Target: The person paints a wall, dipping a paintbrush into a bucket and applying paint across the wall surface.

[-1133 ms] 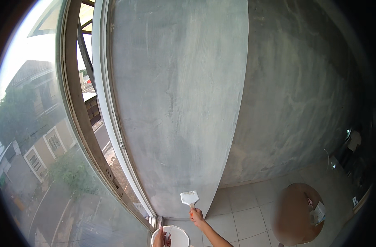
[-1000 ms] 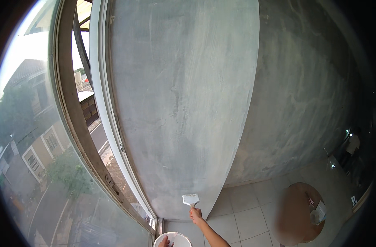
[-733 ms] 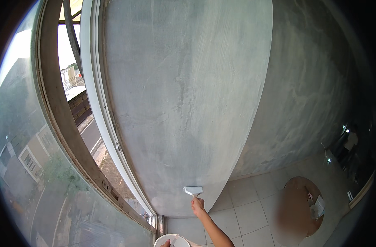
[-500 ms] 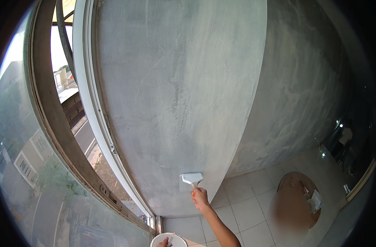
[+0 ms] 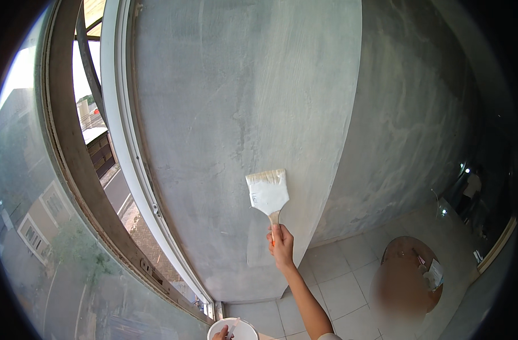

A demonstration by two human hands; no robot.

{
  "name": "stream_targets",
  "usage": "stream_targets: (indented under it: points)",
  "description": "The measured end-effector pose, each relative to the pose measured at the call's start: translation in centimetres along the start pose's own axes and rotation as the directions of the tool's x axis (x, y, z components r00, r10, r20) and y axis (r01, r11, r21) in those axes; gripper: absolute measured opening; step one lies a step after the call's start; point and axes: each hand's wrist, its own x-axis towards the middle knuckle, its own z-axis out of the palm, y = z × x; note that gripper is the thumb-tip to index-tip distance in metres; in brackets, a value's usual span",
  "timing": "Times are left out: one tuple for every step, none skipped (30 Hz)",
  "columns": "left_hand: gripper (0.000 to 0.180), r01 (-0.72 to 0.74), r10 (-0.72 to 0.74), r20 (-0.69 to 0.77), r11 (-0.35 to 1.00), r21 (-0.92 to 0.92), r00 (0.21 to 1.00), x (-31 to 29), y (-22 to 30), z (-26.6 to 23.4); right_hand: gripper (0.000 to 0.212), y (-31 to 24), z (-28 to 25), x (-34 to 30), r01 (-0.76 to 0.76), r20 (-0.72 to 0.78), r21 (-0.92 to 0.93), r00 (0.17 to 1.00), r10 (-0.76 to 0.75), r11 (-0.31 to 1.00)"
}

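My right hand (image 5: pixel 281 246) is closed round the wooden handle of a wide flat paintbrush (image 5: pixel 269 196). White paint covers the brush's head, and its bristles point up against the grey plastered wall (image 5: pixel 202 124). Below the brush, a paler patch shows on the wall. At the bottom edge, my left hand (image 5: pixel 221 334) grips the rim of a round white bucket (image 5: pixel 250 328), its fingers partly cut off by the frame. A pale, narrow stick-like piece (image 5: pixel 233 326) stands by that hand; whether the hand holds it too, I cannot tell.
To the left, a white window frame (image 5: pixel 131 141) borders the wall, with an opened glass pane (image 5: pixel 37 226) beside it and a street outside. Pale floor tiles (image 5: pixel 332 277) lie below. On the right stands a round brown surface (image 5: pixel 403 249) with small items, partly blurred.
My right hand has swept the brush upward along the wall, and the brush's full head now shows. The left hand stays at the bucket, slightly lower.
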Motion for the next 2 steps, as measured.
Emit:
stream_targets:
  points:
    - [0.058, 0.049, -0.05, 0.053, 0.998, 0.025, 0.997, 1.2, -1.1, -0.8, 0.028, 2.3, -0.8, 0.6, 0.027, -0.015, -0.03, 1.0, -0.027, 0.999]
    - [0.061, 0.097, -0.102, 0.102, 0.994, 0.052, 0.99, 2.0, -1.8, -1.7, 0.031, 4.0, -1.2, 0.7, 0.052, -0.027, -0.059, 0.998, -0.054, 0.997]
